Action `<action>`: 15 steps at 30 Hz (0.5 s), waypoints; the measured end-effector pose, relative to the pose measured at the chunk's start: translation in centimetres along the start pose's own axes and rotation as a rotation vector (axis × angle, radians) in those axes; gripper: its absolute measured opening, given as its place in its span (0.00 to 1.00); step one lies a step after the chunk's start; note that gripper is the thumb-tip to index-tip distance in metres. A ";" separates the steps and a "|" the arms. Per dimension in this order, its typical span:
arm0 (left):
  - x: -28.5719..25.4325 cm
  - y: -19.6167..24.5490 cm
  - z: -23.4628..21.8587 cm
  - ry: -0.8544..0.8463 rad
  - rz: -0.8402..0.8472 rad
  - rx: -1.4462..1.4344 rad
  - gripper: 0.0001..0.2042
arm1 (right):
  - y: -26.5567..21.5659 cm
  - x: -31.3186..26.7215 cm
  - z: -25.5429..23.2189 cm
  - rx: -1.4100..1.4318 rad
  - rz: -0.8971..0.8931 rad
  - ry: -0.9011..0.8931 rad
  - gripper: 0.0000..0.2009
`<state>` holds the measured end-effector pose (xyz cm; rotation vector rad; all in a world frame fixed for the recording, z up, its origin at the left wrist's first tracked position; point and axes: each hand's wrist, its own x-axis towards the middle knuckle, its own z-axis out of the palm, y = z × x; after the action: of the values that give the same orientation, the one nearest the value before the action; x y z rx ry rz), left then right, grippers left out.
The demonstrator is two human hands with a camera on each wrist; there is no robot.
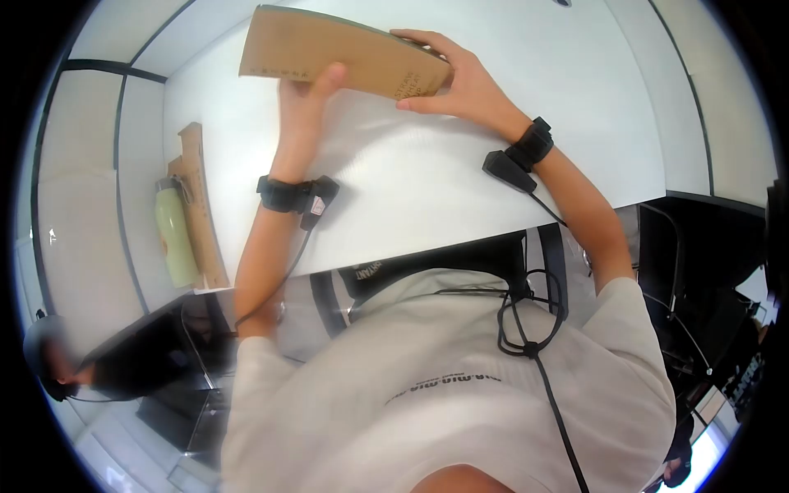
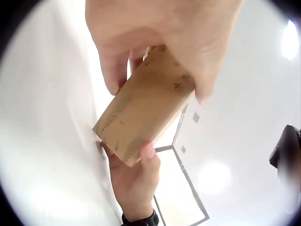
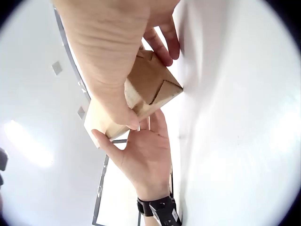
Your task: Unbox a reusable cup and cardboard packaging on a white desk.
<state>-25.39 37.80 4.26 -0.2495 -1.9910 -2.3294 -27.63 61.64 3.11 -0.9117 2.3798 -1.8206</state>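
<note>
A long brown cardboard box [image 1: 345, 51] with dark printing is held at a tilt over the white table by both hands. My left hand [image 1: 306, 107] grips its left part from the near side, thumb on the front face and other fingers hidden behind. At the right end, my right hand [image 1: 468, 86] holds the box between the thumb below and the fingers along the top. In the left wrist view, the printed side of the box [image 2: 146, 99] lies between both hands. The right wrist view shows the folded end flap of the box [image 3: 153, 80] beside my right fingers.
A light green bottle [image 1: 174, 234] lies at the table's left edge, beside a flat brown cardboard piece [image 1: 205, 222]. The white table [image 1: 411, 181] has low partition walls around it. Cables run from both wrist cameras, and a person [image 1: 123, 357] sits at the far left.
</note>
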 end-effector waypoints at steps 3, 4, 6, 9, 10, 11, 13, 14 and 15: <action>0.1 1.2 -1.1 0.069 0.057 -0.064 0.27 | 0.2 0.3 -0.7 -0.216 -0.101 0.038 0.38; 0.2 1.4 -1.5 0.082 0.073 -0.092 0.27 | 0.3 0.4 -1.0 -0.351 -0.157 0.064 0.38; 0.0 0.9 -1.8 0.060 0.079 0.029 0.27 | 0.2 0.1 -2.2 -0.427 -0.176 0.086 0.38; -0.3 0.8 -1.1 -0.034 0.058 0.182 0.32 | -2.9 0.0 -2.4 -0.589 -0.199 0.199 0.24; -0.3 0.5 -0.9 -0.056 0.089 0.205 0.32 | -2.9 0.0 -2.9 -0.546 -0.091 0.134 0.31; -0.3 0.3 -0.8 -0.077 0.120 0.228 0.33 | -2.8 0.0 -3.4 -0.503 0.017 0.066 0.37; -0.1 0.0 -1.2 -0.077 0.156 0.291 0.33 | -2.9 0.3 -3.3 -0.493 0.022 0.080 0.36; -0.2 -0.1 -1.3 -0.084 0.189 0.357 0.34 | -3.0 0.2 -3.3 -0.482 0.032 0.099 0.34; -0.3 0.0 -1.2 -0.076 0.180 0.352 0.34 | -3.2 0.1 -3.2 -0.530 0.017 0.097 0.34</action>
<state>-25.18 36.65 4.05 -0.4758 -2.2608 -1.8517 -27.44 63.96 6.97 -0.8325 2.9867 -1.2636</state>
